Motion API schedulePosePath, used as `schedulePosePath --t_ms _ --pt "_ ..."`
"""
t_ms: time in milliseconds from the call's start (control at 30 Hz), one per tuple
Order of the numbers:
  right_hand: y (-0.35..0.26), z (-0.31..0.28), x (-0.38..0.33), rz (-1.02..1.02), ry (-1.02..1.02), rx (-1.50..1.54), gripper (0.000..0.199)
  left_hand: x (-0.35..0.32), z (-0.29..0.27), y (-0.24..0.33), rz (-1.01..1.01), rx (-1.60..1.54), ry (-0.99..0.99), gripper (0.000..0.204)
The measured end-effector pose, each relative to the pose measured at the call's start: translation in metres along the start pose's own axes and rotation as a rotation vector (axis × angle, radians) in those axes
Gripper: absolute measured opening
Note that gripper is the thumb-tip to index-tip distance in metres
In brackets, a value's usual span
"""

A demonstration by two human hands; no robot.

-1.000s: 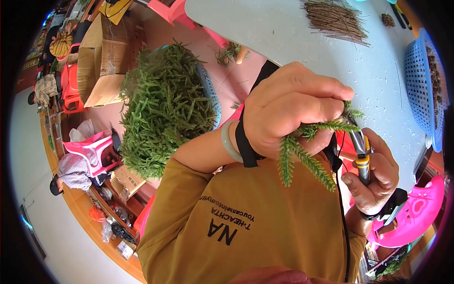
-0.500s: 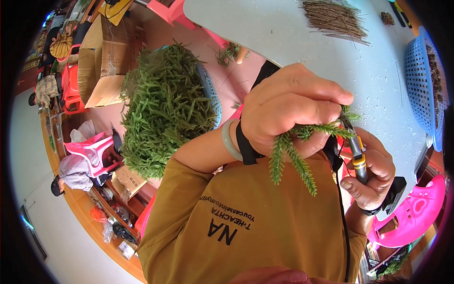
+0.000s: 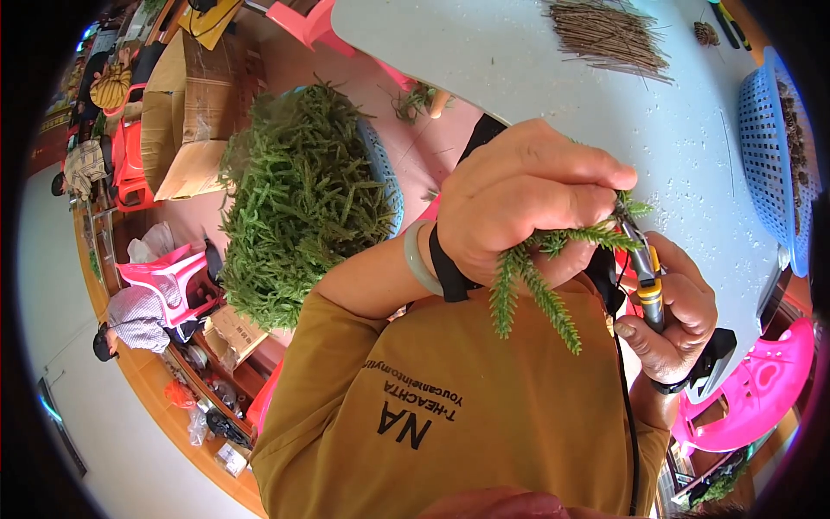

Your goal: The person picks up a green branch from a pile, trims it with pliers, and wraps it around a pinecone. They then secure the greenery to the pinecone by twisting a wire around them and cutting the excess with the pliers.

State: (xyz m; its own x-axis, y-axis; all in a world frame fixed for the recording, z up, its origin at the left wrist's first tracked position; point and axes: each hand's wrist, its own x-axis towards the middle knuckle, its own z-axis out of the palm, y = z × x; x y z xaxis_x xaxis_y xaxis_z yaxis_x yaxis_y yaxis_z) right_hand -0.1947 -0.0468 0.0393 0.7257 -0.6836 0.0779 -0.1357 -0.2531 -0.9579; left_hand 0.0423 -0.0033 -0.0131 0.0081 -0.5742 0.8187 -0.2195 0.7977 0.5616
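Observation:
My left hand is closed round a green artificial pine sprig, whose needled tips hang below the fingers and poke out on the right. In my right hand is a pair of pliers with yellow and grey handles, the fingers wrapped round them. Their metal jaws reach up to the sprig beside my left fingertips. What lies between the jaws is hidden by greenery and fingers. Both hands are in front of my chest, by the table edge.
A pale table bears a bundle of thin brown stems, a pine cone and a blue basket of brown pieces. Left stands a basket heaped with green sprigs, by a cardboard box. A pink chair is at right.
Both hands have shifted very slightly left together. The grip on the sprig and on the pliers looks the same.

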Motion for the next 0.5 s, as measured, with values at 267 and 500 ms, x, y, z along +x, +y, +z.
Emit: schedulePosePath --t_ms 267,500 --pt "-0.0034 0.0006 -0.0007 0.024 -0.009 0.065 0.035 0.003 -0.0053 0.0027 0.082 0.165 -0.04 0.031" --pt "-0.0019 0.0041 -0.0042 0.018 0.019 -0.004 0.034 0.0027 -0.0042 0.004 0.142 0.359 -0.009 0.03"
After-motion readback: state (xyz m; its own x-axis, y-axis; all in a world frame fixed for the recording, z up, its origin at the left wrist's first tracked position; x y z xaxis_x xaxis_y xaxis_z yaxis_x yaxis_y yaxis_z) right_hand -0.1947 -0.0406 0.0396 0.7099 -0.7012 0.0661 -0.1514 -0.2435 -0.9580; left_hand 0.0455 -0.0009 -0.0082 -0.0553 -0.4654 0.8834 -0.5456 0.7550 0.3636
